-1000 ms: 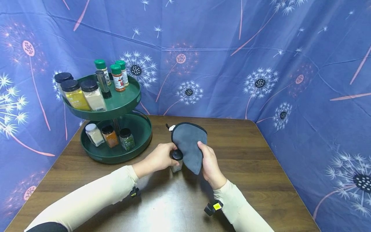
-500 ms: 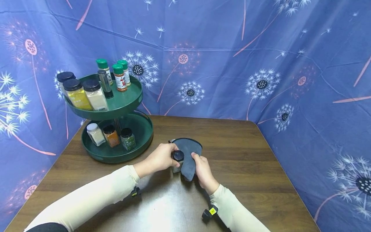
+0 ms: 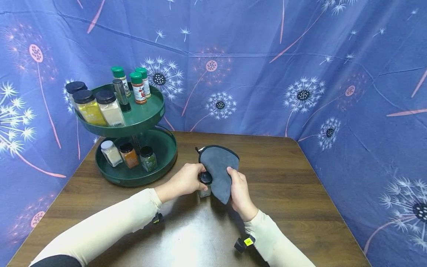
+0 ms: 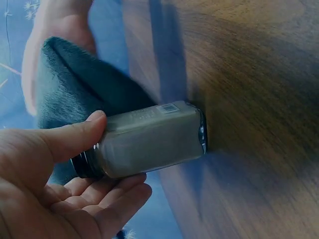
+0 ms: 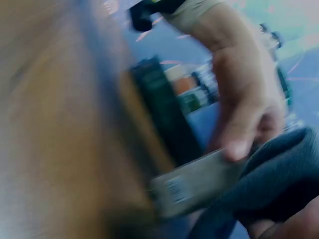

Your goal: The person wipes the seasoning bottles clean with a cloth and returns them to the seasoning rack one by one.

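Near the table's middle, my left hand [image 3: 183, 180] holds a clear jar [image 3: 205, 192] by its black-lidded top, thumb on one side and fingers on the other. The left wrist view shows the jar [image 4: 152, 142] filled with pale contents, a small barcode label near its base. My right hand [image 3: 241, 193] grips a grey cloth [image 3: 219, 167] with dark edging, thumb on the near face. The cloth lies against the jar's right side and hides part of it. Blurred in the right wrist view, the cloth [image 5: 264, 179] loops beside the jar.
A green two-tier rack [image 3: 133, 181] stands at the left. Its upper tier carries several seasoning bottles and jars; the lower holds a white-lidded jar [image 3: 111, 153] and two black-lidded ones. Blue patterned fabric hangs behind and to the right of the wooden table [image 3: 273, 174].
Half a second ago the right hand had drawn the cloth down and left over the jar; now hand and cloth are back up and right. The left hand keeps its hold on the jar.
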`<state>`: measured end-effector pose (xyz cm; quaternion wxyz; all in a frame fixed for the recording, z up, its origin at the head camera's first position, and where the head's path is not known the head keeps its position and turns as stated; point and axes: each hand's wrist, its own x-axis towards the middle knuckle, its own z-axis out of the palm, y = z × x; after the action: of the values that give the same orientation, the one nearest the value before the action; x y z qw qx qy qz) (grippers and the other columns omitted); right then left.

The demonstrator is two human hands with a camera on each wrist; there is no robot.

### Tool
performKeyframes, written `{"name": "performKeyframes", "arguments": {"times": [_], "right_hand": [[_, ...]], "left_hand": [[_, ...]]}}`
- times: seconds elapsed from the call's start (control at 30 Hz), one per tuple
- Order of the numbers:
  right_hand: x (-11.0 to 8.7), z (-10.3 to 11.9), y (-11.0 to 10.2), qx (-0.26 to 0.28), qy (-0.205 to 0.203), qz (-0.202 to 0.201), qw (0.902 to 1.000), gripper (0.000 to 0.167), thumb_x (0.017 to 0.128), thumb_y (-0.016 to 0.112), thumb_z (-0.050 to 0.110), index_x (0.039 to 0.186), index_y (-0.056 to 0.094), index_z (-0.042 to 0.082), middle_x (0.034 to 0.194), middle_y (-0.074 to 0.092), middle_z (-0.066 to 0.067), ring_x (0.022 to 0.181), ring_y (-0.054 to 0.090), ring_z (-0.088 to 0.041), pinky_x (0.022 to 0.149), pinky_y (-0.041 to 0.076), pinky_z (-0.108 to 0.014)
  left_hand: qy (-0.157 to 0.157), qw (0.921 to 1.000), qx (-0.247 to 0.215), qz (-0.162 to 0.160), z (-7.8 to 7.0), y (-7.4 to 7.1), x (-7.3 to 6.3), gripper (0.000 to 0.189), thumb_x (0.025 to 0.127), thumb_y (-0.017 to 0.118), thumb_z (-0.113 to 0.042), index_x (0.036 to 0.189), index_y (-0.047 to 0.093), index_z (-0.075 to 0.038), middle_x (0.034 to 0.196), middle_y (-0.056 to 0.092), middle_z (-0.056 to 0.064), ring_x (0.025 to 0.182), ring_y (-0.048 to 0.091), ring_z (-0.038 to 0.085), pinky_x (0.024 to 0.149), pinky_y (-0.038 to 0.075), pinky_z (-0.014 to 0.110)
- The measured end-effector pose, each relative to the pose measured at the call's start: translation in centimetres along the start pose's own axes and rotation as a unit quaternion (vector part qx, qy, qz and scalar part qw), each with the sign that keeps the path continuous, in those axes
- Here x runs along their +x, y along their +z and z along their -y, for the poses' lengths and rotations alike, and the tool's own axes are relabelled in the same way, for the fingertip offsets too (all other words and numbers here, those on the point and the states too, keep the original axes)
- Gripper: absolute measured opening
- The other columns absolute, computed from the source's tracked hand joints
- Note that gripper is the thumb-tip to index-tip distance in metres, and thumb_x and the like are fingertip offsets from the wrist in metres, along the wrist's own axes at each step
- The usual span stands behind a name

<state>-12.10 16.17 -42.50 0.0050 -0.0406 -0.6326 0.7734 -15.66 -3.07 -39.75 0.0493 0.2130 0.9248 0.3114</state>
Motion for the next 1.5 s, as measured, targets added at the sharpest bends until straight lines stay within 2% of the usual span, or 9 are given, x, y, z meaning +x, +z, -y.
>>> {"name": "performKeyframes", "arguments": {"times": [0.13,0.23,0.53,0.63,0.87,1.1,1.23,1.37,1.5], "right_hand": [[0.1,-2.2,-0.3,-0.05,0.045,0.007,0.9977,0.04,0.107,0.047,0.025,0.07,0.06,0.015,0.062,0.061,0.007,0.058,0.057,-0.007,0.058,0.048,-0.024],[0.1,-2.3,-0.4,-0.063,0.055,0.026,0.9961,0.04,0.107,0.046,0.026,0.073,0.063,0.014,0.062,0.063,0.006,0.058,0.058,-0.007,0.058,0.049,-0.024],[-0.3,1.5,0.0,0.014,-0.009,0.022,0.9996,0.034,0.106,0.048,0.028,0.081,0.063,0.01,0.073,0.066,0.002,0.067,0.064,-0.011,0.062,0.053,-0.026],[-0.1,0.5,-0.2,0.007,-0.009,0.013,0.9998,0.035,0.107,0.047,0.027,0.08,0.064,0.011,0.072,0.065,0.002,0.066,0.063,-0.01,0.064,0.052,-0.026],[0.2,-3.2,-1.4,-0.058,0.041,0.023,0.9972,0.041,0.108,0.044,0.026,0.075,0.065,0.013,0.069,0.064,0.005,0.068,0.06,-0.01,0.067,0.05,-0.025],[0.0,0.5,-0.5,0.008,0.0,0.015,0.9999,0.036,0.105,0.048,0.028,0.077,0.064,0.012,0.073,0.066,0.003,0.068,0.063,-0.011,0.065,0.052,-0.025],[0.2,1.1,-0.4,0.03,-0.011,-0.002,0.9995,0.035,0.105,0.048,0.029,0.079,0.064,0.012,0.076,0.065,0.002,0.071,0.063,-0.011,0.067,0.052,-0.025],[0.0,-0.4,-0.8,0.006,0.008,-0.026,0.9996,0.034,0.105,0.048,0.028,0.078,0.064,0.013,0.075,0.064,0.004,0.073,0.061,-0.01,0.071,0.051,-0.024],[0.1,-2.3,-1.2,-0.048,0.05,-0.012,0.9975,0.039,0.106,0.047,0.026,0.071,0.059,0.016,0.063,0.057,0.007,0.06,0.054,-0.008,0.061,0.046,-0.024]], "left_hand": [[-0.006,1.0,0.0,0.003,-0.1,-0.2,-0.1,0.046,0.069,0.097,-0.022,0.104,0.07,-0.01,0.091,0.073,-0.001,0.083,0.065,0.011,0.08,0.054,0.033],[-0.003,1.0,0.002,0.001,0.0,-0.2,-0.2,0.046,0.069,0.097,-0.022,0.104,0.07,-0.009,0.092,0.074,0.0,0.084,0.066,0.012,0.082,0.054,0.034],[0.011,0.9999,0.009,0.003,-0.1,-0.1,-0.1,0.044,0.068,0.097,-0.021,0.101,0.07,-0.011,0.088,0.071,-0.003,0.079,0.062,0.01,0.074,0.052,0.031],[0.015,0.9998,0.009,0.003,-0.1,-0.1,0.0,0.043,0.068,0.097,-0.021,0.1,0.07,-0.012,0.087,0.071,-0.004,0.078,0.062,0.009,0.074,0.052,0.031],[0.016,0.9998,-0.007,0.005,-0.1,0.1,-0.2,0.041,0.07,0.096,-0.021,0.101,0.07,-0.011,0.088,0.073,-0.003,0.081,0.066,0.009,0.078,0.055,0.033],[0.012,0.9999,-0.008,0.001,0.0,0.5,-0.4,0.042,0.07,0.096,-0.021,0.102,0.069,-0.011,0.089,0.073,-0.003,0.08,0.064,0.009,0.076,0.054,0.031],[0.013,0.9998,-0.01,-0.005,0.0,0.7,-0.4,0.041,0.07,0.095,-0.02,0.101,0.069,-0.012,0.088,0.072,-0.003,0.08,0.064,0.009,0.076,0.053,0.031],[0.014,0.9998,-0.011,-0.007,0.2,0.9,-0.5,0.042,0.072,0.094,-0.021,0.105,0.069,-0.012,0.092,0.072,-0.003,0.081,0.064,0.008,0.077,0.053,0.031],[0.008,0.9998,-0.009,-0.017,0.4,1.0,-0.5,0.045,0.073,0.094,-0.023,0.109,0.069,-0.011,0.095,0.073,-0.002,0.082,0.065,0.009,0.076,0.054,0.031]]}}
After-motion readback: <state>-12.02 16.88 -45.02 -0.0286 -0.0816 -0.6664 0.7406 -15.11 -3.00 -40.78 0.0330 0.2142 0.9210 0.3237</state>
